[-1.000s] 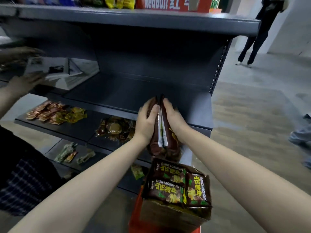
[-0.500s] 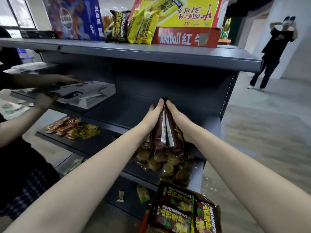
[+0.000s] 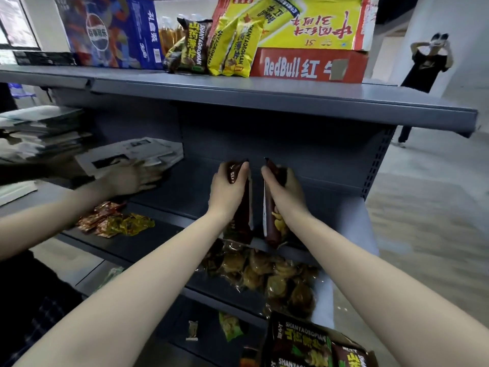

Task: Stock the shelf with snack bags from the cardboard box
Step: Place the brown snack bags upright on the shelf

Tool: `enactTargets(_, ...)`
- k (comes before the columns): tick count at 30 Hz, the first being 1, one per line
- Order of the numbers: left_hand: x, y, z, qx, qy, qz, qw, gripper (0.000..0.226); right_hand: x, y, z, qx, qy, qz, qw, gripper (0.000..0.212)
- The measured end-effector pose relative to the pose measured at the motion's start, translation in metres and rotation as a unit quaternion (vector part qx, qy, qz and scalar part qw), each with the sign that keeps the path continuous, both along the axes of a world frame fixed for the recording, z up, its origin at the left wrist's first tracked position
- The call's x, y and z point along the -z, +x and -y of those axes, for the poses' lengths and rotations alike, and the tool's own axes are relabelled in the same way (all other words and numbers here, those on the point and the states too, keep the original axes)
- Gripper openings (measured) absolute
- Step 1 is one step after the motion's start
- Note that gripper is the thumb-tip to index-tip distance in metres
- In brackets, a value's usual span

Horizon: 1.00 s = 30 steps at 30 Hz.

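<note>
My left hand [image 3: 228,190] grips a dark brown snack bag [image 3: 242,221] held upright on edge. A second brown snack bag [image 3: 272,223] stands upright in my right hand [image 3: 284,192], a small gap apart from the first. Both bags hover over the front of the grey middle shelf [image 3: 341,207]. The cardboard box [image 3: 344,337] sits at the bottom right, with more brown snack bags [image 3: 301,345] lying in it. Brown and yellow snack bags [image 3: 211,46] of the same brand stand on the top shelf [image 3: 264,99].
Another person's hand [image 3: 124,178] reaches across at the left toward stacked papers [image 3: 137,153]. Red and yellow cartons [image 3: 307,62] and a blue carton [image 3: 111,33] stand on top. Lower shelves hold wrapped snacks [image 3: 113,221] and a clear bag of pastries [image 3: 264,271]. A person stands far right [image 3: 426,70].
My hands rose and reached farther toward the middle shelf, then parted, each taking one of the two bags that were pressed together. The view tilted up.
</note>
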State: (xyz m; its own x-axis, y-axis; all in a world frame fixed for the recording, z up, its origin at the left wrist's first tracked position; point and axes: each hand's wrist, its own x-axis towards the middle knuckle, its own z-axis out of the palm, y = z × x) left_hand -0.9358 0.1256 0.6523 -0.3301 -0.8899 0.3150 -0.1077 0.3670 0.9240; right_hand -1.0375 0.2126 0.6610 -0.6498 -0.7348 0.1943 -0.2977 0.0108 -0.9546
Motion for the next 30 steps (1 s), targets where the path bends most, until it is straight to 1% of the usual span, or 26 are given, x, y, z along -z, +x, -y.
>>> enactTargets(1,0.002,0.002,0.002,-0.012,-0.005,0.010,1.000,0.051,0.002,-0.002,-0.002,0.003,0.006,-0.026,1.000,0.049)
enactTargets(2,0.003,0.006,0.026,-0.011,-0.009,0.020,1.000,0.054,0.003,0.001,0.016,0.026,0.000,-0.048,0.998,0.048)
enactTargets(3,0.004,0.009,0.049,-0.007,-0.019,0.036,0.999,0.056,0.005,0.003,0.034,0.058,-0.011,-0.061,0.996,0.044)
enactTargets(4,0.007,0.008,0.055,-0.017,-0.035,0.052,0.998,0.057,0.005,0.001,0.036,0.079,-0.023,-0.070,0.994,0.040)
enactTargets(5,0.008,0.009,0.065,-0.026,-0.048,0.066,0.996,0.057,0.003,0.001,0.042,0.102,-0.032,-0.075,0.991,0.040)
enactTargets(8,0.010,0.010,0.106,-0.044,-0.084,0.097,0.991,0.060,0.003,0.002,0.073,0.169,-0.034,-0.074,0.982,0.058)
enactTargets(11,0.013,0.007,0.140,-0.056,-0.103,0.121,0.986,0.062,0.003,0.003,0.095,0.199,-0.024,-0.074,0.977,0.065)
enactTargets(17,0.017,-0.009,0.186,-0.086,-0.125,0.167,0.974,0.067,0.011,-0.004,0.122,0.239,-0.009,-0.062,0.969,0.064)
enactTargets(20,0.018,-0.020,0.209,-0.091,-0.151,0.189,0.966,0.070,0.017,-0.010,0.130,0.234,0.002,-0.042,0.971,0.063)
enactTargets(24,0.022,-0.041,0.239,-0.081,-0.184,0.216,0.956,0.070,0.028,-0.018,0.137,0.245,0.023,-0.037,0.969,0.063)
enactTargets(30,0.035,-0.070,0.273,-0.075,-0.186,0.252,0.947,0.073,0.033,-0.029,0.152,0.247,0.040,-0.018,0.968,0.062)
